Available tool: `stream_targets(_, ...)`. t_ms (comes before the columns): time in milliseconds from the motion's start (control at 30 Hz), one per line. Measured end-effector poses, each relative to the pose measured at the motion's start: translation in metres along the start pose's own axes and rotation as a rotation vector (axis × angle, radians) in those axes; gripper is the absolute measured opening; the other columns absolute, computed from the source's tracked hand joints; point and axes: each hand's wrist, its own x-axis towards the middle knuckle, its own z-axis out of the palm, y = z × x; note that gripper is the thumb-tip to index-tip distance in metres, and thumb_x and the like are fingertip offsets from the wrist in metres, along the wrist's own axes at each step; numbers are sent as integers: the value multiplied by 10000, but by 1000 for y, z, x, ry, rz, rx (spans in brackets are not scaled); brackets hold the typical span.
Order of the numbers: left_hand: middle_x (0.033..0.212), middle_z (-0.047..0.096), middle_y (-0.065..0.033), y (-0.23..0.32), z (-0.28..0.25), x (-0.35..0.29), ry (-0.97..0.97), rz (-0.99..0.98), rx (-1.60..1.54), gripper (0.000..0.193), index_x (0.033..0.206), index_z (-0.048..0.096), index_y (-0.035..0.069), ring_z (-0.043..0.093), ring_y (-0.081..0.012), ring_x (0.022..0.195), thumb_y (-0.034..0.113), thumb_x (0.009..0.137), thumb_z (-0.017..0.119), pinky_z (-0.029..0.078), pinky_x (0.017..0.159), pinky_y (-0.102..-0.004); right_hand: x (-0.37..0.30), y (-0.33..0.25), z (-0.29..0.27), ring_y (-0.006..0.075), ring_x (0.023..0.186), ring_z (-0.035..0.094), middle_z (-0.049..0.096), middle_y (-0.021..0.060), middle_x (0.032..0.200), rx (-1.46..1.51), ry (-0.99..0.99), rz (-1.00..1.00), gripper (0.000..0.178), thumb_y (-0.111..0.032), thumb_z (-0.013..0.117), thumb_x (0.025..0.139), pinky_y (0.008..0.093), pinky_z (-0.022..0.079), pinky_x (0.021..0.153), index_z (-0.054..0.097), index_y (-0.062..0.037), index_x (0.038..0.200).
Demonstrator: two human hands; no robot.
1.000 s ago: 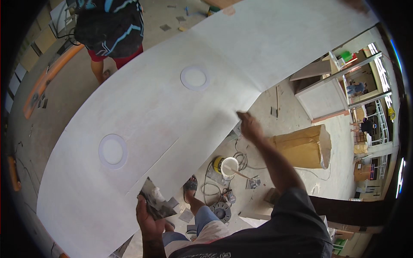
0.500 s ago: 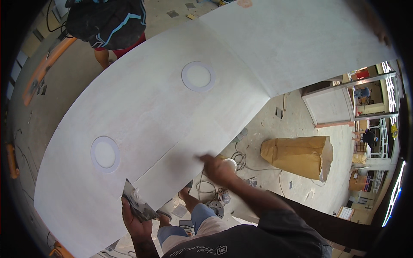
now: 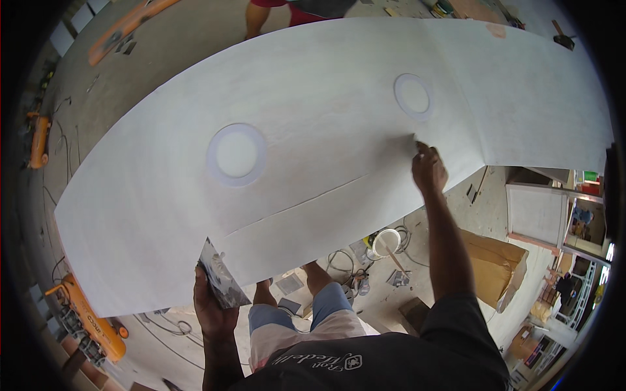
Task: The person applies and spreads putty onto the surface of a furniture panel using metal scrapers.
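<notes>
A long curved white panel [image 3: 313, 98] stretches across the view in front of me, with two round pale inserts [image 3: 236, 154] set in it. My left hand [image 3: 213, 302] is closed round a flat metal putty plate [image 3: 222, 277], smeared with white and grey putty, just off the panel's near edge. Reaching out to the right, my right hand [image 3: 429, 171] grips a small scraper [image 3: 415, 137] against the panel, near the farther insert. Most of the scraper is hidden by the fingers and shadow. A thin dark line [image 3: 297, 205] runs along the panel between my hands.
Below the panel's near edge stand a white bucket [image 3: 387, 242] with a stick and a large brown paper bag [image 3: 492, 264]. Cables [image 3: 339, 260] lie on the floor. An orange compressor [image 3: 94, 319] is at lower left. Another person's legs [image 3: 297, 14] show beyond the panel.
My right hand has moved forward and to the right over the panel. The view has turned, so the panel lies more level. My left hand still holds the putty plate.
</notes>
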Motion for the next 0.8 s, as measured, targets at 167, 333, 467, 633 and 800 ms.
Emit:
stream_targets(167,1338,582,-91,54,-40,-28,-10,27,-3,486,1421,446,55,570,-226,1232,382,1065,399,462,1038,-404,-105,-109,5,325,848,685,670,85,998,119,74,-217,313,-146,615,844,446,569,700,685,-207,1142)
stream_targets(333,1360,563,-98,120,-89,-69,-16,17,-35,490,1425,442,60,547,-230,1258,390,1064,396,444,1055,-409,-221,-241,-12,345,810,659,649,105,952,205,-33,-297,276,-142,540,888,495,552,702,654,-197,1133)
stream_targets(467,1307,601,-106,134,-114,-77,27,50,-58,488,1374,486,8,595,-229,1186,376,1056,446,490,994,-387,-287,-295,1,307,841,667,644,80,981,245,-119,-377,342,-107,636,789,455,570,702,650,-165,1126)
stream_targets(633,1310,593,-112,156,-141,-90,53,101,-47,493,1378,470,-3,593,-225,1183,371,1060,437,483,999,-390,-361,-321,-16,297,1023,655,647,87,1094,200,-617,-674,448,-127,626,811,454,547,868,595,-153,1256)
stream_targets(800,1320,580,-121,155,-168,-86,37,133,-75,438,1377,456,-24,574,-229,1204,287,1073,399,459,1031,-391,-345,-301,-57,352,1087,639,637,136,1261,440,-705,-526,409,-121,544,908,438,528,920,600,-145,1313)
